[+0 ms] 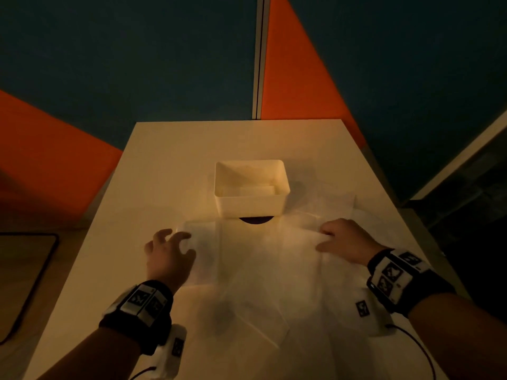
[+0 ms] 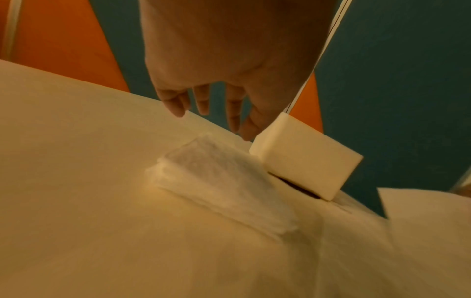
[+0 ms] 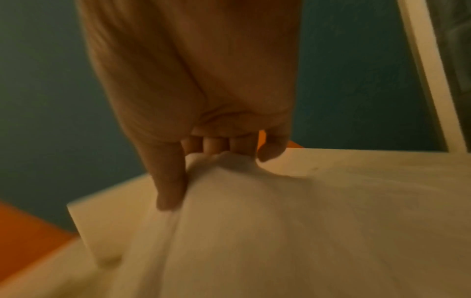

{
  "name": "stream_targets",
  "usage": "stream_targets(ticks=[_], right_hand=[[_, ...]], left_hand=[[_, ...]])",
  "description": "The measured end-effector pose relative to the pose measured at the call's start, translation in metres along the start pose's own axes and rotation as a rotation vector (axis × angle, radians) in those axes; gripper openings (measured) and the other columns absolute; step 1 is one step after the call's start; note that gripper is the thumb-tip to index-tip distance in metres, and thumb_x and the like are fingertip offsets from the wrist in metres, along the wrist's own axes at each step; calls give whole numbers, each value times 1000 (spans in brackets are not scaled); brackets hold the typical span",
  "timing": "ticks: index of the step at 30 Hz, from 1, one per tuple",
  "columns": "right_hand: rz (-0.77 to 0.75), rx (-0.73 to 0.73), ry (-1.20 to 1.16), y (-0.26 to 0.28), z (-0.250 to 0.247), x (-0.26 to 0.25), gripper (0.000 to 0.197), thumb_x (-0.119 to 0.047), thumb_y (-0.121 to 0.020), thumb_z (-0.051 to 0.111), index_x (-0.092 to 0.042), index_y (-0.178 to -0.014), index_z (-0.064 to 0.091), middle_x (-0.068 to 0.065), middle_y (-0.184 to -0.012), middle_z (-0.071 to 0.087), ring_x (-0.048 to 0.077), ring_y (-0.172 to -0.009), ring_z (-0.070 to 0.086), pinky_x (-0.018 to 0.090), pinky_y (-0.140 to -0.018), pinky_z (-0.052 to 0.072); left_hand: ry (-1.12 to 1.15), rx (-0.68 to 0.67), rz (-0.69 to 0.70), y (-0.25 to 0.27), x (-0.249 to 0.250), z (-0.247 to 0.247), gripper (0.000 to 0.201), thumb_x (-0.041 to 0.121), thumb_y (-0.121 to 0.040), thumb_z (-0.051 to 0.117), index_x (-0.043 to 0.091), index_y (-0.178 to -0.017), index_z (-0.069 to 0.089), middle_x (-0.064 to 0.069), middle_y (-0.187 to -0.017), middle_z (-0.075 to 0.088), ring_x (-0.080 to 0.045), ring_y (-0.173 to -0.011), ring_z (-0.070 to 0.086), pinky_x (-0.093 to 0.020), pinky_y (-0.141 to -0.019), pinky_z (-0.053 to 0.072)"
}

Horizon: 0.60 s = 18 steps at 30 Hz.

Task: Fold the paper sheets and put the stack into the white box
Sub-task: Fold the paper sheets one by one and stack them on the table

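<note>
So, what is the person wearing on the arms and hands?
Both hands are bare: left hand, right hand. Each wrist carries a black band with white blocks bearing black-and-white square markers. A white camera unit hangs below the left wrist. A thin dark cable trails from the right band. No sleeves show.

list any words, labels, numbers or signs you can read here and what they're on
No readable words, brands or numbers in any view.
Wrist bands: black-and-white square marker patterns, not text.
Paper sheets: one small square marker tag, a pattern only.
White box: plain, no label visible.
</note>
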State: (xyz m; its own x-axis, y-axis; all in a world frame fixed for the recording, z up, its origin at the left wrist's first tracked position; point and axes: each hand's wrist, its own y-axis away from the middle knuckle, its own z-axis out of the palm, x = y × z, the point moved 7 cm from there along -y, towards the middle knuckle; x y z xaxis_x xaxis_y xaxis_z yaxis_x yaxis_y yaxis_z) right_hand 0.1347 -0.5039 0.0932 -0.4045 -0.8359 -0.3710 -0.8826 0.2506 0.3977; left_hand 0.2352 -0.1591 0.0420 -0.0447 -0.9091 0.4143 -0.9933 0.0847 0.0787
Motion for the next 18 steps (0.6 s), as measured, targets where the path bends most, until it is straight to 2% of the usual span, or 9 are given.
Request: stream_targets(ticks=[2, 3, 6, 8, 10, 12, 14, 16, 18], right_hand=[[-50, 70, -199, 3, -13, -12, 17, -24, -81, 71, -8, -84, 68, 7, -84, 67, 22, -82, 63, 34, -75, 50], [-65, 108, -306, 7, -19, -18, 13, -21, -81, 71, -9, -84, 69, 6, -84, 69, 20, -81, 64, 32, -73, 51], [-73, 153, -641, 18, -31, -35, 7, -15, -85, 66, -12, -90, 71, 3, -88, 71, 13, -80, 66, 24, -67, 52], [-86, 150, -825, 25, -35, -46, 11, -13, -87, 63, -11, -95, 71, 4, -90, 72, 12, -77, 68, 24, -64, 54], [-111, 134, -981, 32, -37, -56, 12, -12, -89, 60, -11, -96, 70, 1, -87, 72, 7, -72, 68, 20, -59, 54], [-154, 113, -1136, 36, -36, -64, 15, -8, -89, 58, -8, -99, 69, 5, -90, 72, 11, -76, 69, 24, -64, 56], [-172, 99, -1246, 39, -33, -68, 18, -5, -89, 57, -5, -102, 68, 8, -93, 72, 17, -81, 69, 28, -69, 58], [-168, 87, -1292, 40, -30, -67, 22, -3, -89, 55, -5, -107, 67, 10, -95, 72, 19, -83, 69, 31, -73, 58], [-160, 70, -1290, 40, -26, -67, 26, -2, -89, 55, -7, -112, 65, 12, -101, 71, 21, -89, 68, 35, -79, 56]], left_hand=[[105, 33, 111, 4, 24, -8, 29, 29, -82, 67, 23, -111, 66, -6, -125, 56, -26, -116, 48, -39, -99, 35], [203, -7, 133, 8, 36, -10, 26, 30, -84, 66, 23, -109, 67, 0, -119, 58, -21, -109, 52, -36, -95, 39], [515, -348, 52, 25, 73, -2, 26, 44, -84, 61, 25, -99, 68, 9, -102, 64, -14, -94, 57, -27, -79, 43], [697, -555, -22, 37, 93, 4, 52, 65, -65, 57, 24, -95, 69, 3, -97, 69, -19, -89, 61, -29, -75, 46], [796, -724, -56, 48, 107, 10, 75, 75, -53, 48, 23, -103, 65, -3, -102, 70, -22, -93, 63, -34, -83, 47], [958, -811, -35, 55, 121, 8, 62, 71, -63, 50, 31, -110, 59, -5, -109, 70, -25, -102, 64, -39, -90, 48], [1155, -824, -54, 57, 131, 1, 51, 57, -76, 51, 28, -118, 57, -6, -115, 68, -25, -108, 63, -43, -96, 48], [1280, -756, -49, 51, 137, -8, 47, 42, -82, 59, 16, -121, 59, -12, -117, 66, -28, -106, 63, -45, -94, 48], [1326, -635, -32, 44, 139, -18, 33, 27, -84, 64, 12, -114, 63, -14, -110, 68, -29, -97, 64, -43, -87, 51]])
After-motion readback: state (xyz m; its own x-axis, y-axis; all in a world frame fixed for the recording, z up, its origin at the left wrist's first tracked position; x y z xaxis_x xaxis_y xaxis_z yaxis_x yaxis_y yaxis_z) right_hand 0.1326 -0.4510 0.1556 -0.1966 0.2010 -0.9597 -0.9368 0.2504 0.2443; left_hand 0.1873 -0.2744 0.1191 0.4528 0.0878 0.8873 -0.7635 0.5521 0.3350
